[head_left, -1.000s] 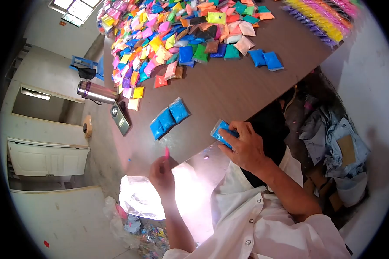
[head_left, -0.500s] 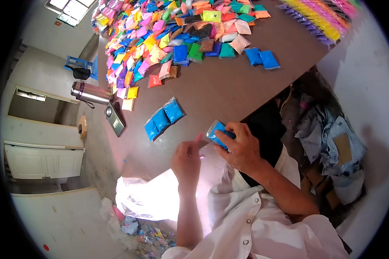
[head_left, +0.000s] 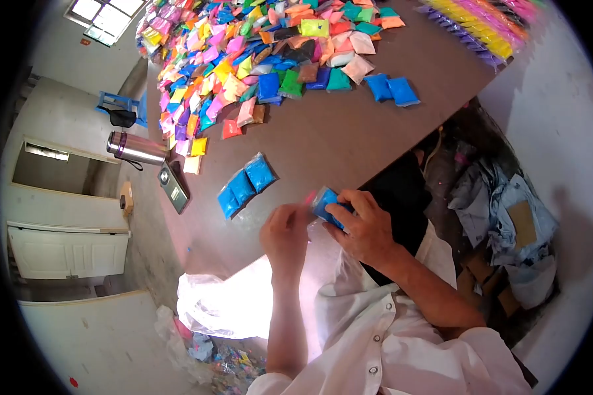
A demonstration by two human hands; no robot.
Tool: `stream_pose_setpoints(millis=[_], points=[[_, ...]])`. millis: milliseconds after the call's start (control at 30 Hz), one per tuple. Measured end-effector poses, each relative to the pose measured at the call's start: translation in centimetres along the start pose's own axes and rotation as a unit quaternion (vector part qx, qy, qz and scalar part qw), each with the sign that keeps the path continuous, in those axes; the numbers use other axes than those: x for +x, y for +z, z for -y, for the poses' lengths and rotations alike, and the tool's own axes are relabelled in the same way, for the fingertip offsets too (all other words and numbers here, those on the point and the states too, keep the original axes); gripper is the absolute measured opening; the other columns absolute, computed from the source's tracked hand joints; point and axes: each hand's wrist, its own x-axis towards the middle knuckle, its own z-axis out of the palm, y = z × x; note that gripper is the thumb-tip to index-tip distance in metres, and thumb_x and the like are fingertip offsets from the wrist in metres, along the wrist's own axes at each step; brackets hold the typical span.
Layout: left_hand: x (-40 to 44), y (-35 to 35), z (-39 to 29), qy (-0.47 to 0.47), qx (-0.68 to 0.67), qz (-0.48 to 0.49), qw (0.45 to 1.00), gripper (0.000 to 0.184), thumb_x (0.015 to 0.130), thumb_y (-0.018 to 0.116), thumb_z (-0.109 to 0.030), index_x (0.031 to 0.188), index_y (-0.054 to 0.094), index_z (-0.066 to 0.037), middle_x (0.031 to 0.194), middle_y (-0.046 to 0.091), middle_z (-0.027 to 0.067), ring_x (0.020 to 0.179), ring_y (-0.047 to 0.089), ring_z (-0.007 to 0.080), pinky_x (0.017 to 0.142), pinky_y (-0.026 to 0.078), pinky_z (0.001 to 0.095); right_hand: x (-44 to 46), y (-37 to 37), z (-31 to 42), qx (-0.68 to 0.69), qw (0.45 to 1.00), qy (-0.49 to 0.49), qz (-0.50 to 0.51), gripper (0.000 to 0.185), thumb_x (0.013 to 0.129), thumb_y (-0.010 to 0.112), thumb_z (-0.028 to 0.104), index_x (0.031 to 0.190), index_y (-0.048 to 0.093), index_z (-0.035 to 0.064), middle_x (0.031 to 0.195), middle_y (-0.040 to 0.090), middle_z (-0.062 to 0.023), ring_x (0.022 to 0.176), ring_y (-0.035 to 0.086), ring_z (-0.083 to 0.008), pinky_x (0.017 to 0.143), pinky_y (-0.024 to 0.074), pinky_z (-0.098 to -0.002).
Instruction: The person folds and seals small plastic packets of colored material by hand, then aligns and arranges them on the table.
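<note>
My right hand [head_left: 366,227] is closed around a small clear packet filled with blue material [head_left: 325,204], above the near edge of the table. Close to the packet's left edge is my left hand [head_left: 285,232], its fingers curled and partly smeared. Something pinkish shows at its fingertips, too blurred to tell whether it is a finger or a held thing. On the tabletop beyond the hands, three blue packets [head_left: 245,185] lie side by side in a row. Two more blue packets [head_left: 392,89] rest farther off to the right.
A large heap of many-coloured packets [head_left: 244,66] covers the far side of the brown table [head_left: 329,145]. A steel flask [head_left: 137,147] and a phone [head_left: 174,187] lie at its left edge. Bundled coloured strips [head_left: 474,29] sit at the far right corner. Plastic bags and cardboard [head_left: 507,224] lie below, right.
My left hand has moved up and toward the blue packet, its fingertips now at the packet's edge. My right hand keeps its hold on the packet. The view has shifted slightly.
</note>
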Motion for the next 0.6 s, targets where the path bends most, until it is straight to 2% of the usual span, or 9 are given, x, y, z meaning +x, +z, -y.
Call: stream_pose_setpoints(millis=[67, 133, 167, 333, 433, 500, 533, 600], points=[[0.0, 0.6, -0.2, 0.018, -0.026, -0.004, 1.0, 0.007, 0.09, 0.075, -0.004, 0.087, 0.073, 0.001, 0.075, 0.069, 0.012, 0.063, 0.065, 0.0186, 0.061, 0.051, 0.031, -0.2, 0.2, -0.2, 0.005, 1.0, -0.005, -0.007, 0.031, 0.077, 0.086, 0.018, 0.103, 0.069, 0.0129, 0.112, 0.061, -0.0091, 0.102, 0.065, -0.0304, 0.078, 0.06, -0.0377], [0.3, 1.5, -0.1, 0.064, 0.043, 0.028, 0.997, 0.008, 0.088, 0.077, -0.006, 0.086, 0.073, 0.001, 0.075, 0.069, 0.0126, 0.063, 0.065, 0.0193, 0.06, 0.05, 0.0315, -0.3, 0.4, -0.4, 0.016, 1.0, -0.01, -0.021, 0.032, 0.075, 0.087, 0.017, 0.101, 0.069, 0.013, 0.113, 0.061, -0.0086, 0.101, 0.065, -0.0305, 0.078, 0.06, -0.0374], [0.7, 1.7, 0.5, 0.09, 0.068, 0.012, 0.993, 0.01, 0.086, 0.079, -0.008, 0.084, 0.073, 0.0, 0.074, 0.069, 0.0136, 0.061, 0.065, 0.0208, 0.058, 0.049, 0.0319, -0.3, 0.3, -0.3, 0.016, 1.0, -0.011, -0.022, 0.032, 0.075, 0.087, 0.017, 0.101, 0.069, 0.013, 0.113, 0.061, -0.0086, 0.101, 0.065, -0.0305, 0.078, 0.06, -0.0374], [2.1, 1.3, -0.6, 0.053, 0.053, -0.005, 0.997, 0.011, 0.086, 0.079, -0.008, 0.082, 0.073, -0.001, 0.073, 0.069, 0.0125, 0.059, 0.066, 0.0219, 0.056, 0.049, 0.0325, -0.2, -0.3, -0.4, 0.021, 1.0, -0.009, -0.008, 0.034, 0.073, 0.087, 0.016, 0.102, 0.07, 0.0118, 0.114, 0.062, -0.008, 0.102, 0.066, -0.0297, 0.078, 0.06, -0.036], [1.4, 1.7, 0.1, 0.071, 0.002, 0.022, 0.997, 0.01, 0.086, 0.078, -0.008, 0.082, 0.073, -0.001, 0.074, 0.07, 0.0124, 0.061, 0.067, 0.0225, 0.057, 0.05, 0.0325, -0.3, 0.0, -0.6, 0.012, 0.999, -0.024, -0.021, 0.035, 0.073, 0.087, 0.017, 0.104, 0.072, 0.0122, 0.115, 0.062, -0.0081, 0.101, 0.066, -0.0296, 0.078, 0.0601, -0.0358], [1.5, 1.6, -0.2, 0.121, 0.072, 0.04, 0.989, 0.01, 0.087, 0.078, -0.009, 0.084, 0.073, 0.0, 0.076, 0.07, 0.0127, 0.062, 0.068, 0.0218, 0.058, 0.05, 0.0324, -0.4, 0.1, -0.8, 0.009, 0.999, -0.025, -0.018, 0.038, 0.072, 0.088, 0.018, 0.105, 0.072, 0.0123, 0.116, 0.061, -0.008, 0.102, 0.066, -0.0293, 0.077, 0.0601, -0.0357], [1.8, 1.6, -0.2, 0.12, 0.072, 0.04, 0.989, 0.01, 0.087, 0.078, -0.009, 0.084, 0.073, 0.0, 0.076, 0.07, 0.0127, 0.062, 0.068, 0.0218, 0.058, 0.05, 0.0324, -0.5, 0.1, -0.8, 0.005, 1.0, -0.026, -0.016, 0.04, 0.071, 0.089, 0.019, 0.106, 0.072, 0.0124, 0.118, 0.061, -0.0079, 0.102, 0.066, -0.029, 0.077, 0.0601, -0.0356], [2.5, 1.4, -0.1, 0.051, 0.075, 0.049, 0.995, 0.012, 0.089, 0.078, -0.01, 0.085, 0.073, 0.001, 0.076, 0.07, 0.0128, 0.063, 0.068, 0.0203, 0.059, 0.051, 0.0324, -0.4, -0.6, -0.5, 0.006, 1.0, -0.021, -0.002, 0.043, 0.069, 0.09, 0.019, 0.108, 0.072, 0.0123, 0.119, 0.061, -0.0079, 0.101, 0.067, -0.0284, 0.077, 0.0601, -0.0355]])
